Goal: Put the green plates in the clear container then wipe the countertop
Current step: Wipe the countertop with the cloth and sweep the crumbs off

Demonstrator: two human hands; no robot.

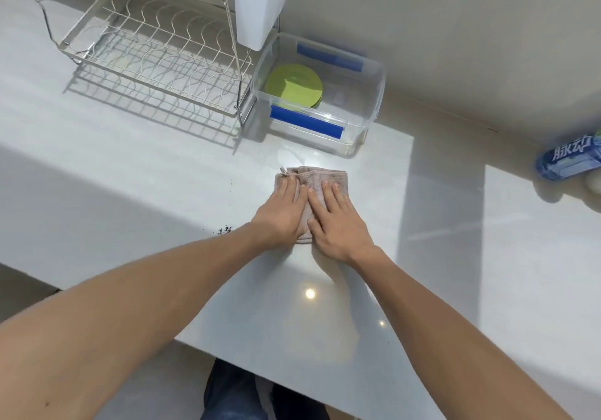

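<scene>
The wide pale grey stone countertop lay under me, and the empty wire dish rack stood at its back. Beside the rack was the clear plastic container with blue clips, and the round green plates were already stacked inside it. My left hand and right hand lay flat with fingers spread, both pressing on the folded pinkish-brown cloth, not closed around it. To wipe well, I judged I should keep even pressure and sweep toward the dark crumbs on my left. The blue bottle at the right carried white Chinese characters, seemingly "脉动".
</scene>
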